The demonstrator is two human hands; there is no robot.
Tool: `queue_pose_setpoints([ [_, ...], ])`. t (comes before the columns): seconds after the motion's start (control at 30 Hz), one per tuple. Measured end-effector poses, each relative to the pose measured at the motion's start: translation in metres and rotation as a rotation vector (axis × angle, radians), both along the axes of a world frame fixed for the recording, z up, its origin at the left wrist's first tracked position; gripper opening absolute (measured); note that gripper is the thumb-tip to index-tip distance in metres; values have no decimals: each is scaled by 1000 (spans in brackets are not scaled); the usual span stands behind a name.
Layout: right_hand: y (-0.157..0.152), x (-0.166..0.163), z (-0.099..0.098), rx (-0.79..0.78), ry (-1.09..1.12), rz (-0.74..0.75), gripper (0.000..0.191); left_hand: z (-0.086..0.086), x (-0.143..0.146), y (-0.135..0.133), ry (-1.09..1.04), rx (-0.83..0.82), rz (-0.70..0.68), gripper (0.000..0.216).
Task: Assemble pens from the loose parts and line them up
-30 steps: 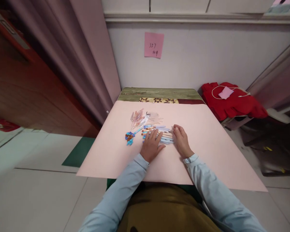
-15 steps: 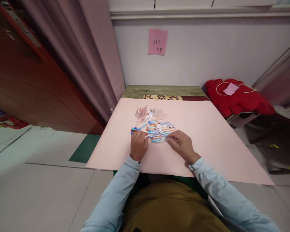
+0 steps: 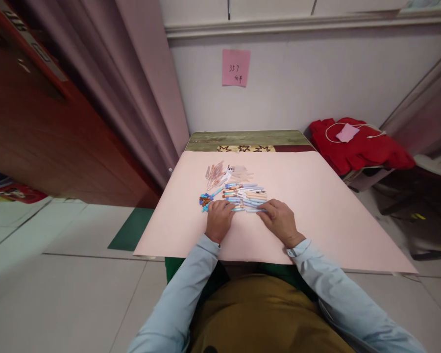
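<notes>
Right hand (image 3: 281,220) and left hand (image 3: 219,219) work from opposite ends of a loose row of pen parts on a pink sheet (image 3: 308,211). From these pictures, the step in hand appears to be tidying that row at the side facing the sheet's near edge. The next move seems to call for light fingertip pressure, so that neighbouring parts do not roll.

The right hand is palm down, its fingers bent and drawn close together at the outer end of a pale blue tube (image 3: 253,211); whether thumb and finger pinch it, I cannot tell. The left hand is half curled, its tips at a blue-tinted pen piece (image 3: 238,209); the knuckles hide whether it grips or merely touches.

The row lies left of the sheet's middle, with blue-and-brown pen sections (image 3: 231,194) toward the left edge and pale tubes (image 3: 255,196) toward the right edge. Just beyond the left hand sits a heap of small blue and brown pieces (image 3: 206,200). Nearer the far edge lie pinkish-brown tubes (image 3: 215,175), and beside them, on the right, pale slim pieces (image 3: 242,172).
</notes>
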State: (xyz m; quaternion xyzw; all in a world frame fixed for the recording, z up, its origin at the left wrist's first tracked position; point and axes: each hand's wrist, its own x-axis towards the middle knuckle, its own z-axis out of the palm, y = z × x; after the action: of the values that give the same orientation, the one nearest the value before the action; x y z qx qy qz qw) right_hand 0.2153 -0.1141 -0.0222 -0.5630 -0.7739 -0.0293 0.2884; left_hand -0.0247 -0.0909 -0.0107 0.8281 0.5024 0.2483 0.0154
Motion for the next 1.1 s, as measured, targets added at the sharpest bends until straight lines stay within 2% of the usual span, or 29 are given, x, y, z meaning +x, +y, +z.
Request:
queue_pose_setpoints([
  [0.17, 1, -3, 0, 17, 82, -8, 22, 0, -1, -3, 2, 25, 82, 16],
  [0.23, 0, -3, 0, 29, 115, -23, 20, -1, -4, -5, -31, 20, 114, 22],
  [0.33, -1, -2, 0, 39, 135, -31, 19, 0, -7, -7, -45, -30, 186, 34],
  [0.43, -2, -1, -1, 62, 123, -23, 21, 3, -9, -4, -3, -104, 228, 33],
  [0.57, -2, -9, 4, 95, 60, 41, 25, 12, -11, 9, 19, -233, 147, 29],
  [0.77, 10, -52, 27, -19, -113, 228, 26, 22, -18, 25, 20, -374, 70, 37],
  [0.93, 28, -79, 32, -154, -246, 264, 28, 27, -17, 22, 41, -394, 76, 22],
  [1.1, 31, -73, 27, -196, -271, 296, 25, 29, -17, 20, 58, -377, 62, 16],
])
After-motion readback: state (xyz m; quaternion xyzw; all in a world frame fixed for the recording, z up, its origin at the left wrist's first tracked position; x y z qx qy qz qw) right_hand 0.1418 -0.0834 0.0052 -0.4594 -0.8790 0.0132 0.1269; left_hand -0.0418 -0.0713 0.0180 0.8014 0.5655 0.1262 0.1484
